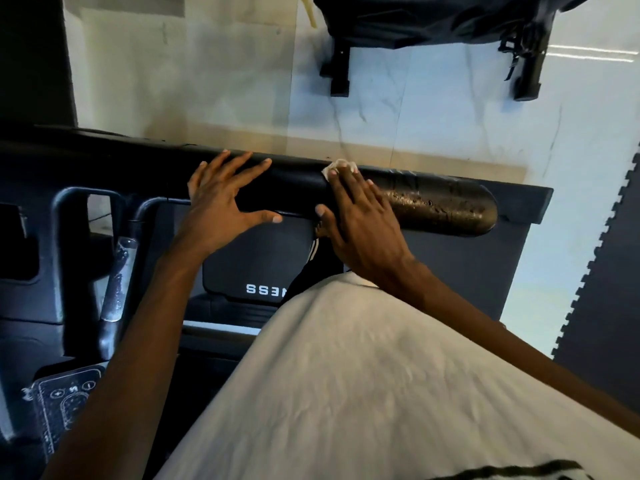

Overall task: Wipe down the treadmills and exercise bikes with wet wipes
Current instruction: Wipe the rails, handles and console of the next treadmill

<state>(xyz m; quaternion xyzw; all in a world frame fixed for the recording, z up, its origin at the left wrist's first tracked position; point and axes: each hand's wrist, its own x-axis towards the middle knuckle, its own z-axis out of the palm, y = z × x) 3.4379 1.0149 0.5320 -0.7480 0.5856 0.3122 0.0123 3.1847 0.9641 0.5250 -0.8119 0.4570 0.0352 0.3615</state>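
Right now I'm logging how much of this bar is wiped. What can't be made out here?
Head view only:
- Wipe: mostly under the right hand; only a white edge shows.
- Bar: stretches under the left hand and right hand are covered.
- Panel, lower left: markings too small to read.
- Lettering: partly behind the shirt.
- Machine at top: cut by the top edge.

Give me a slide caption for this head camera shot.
Right hand presses a wipe on the black handrail; left hand rests spread on it.
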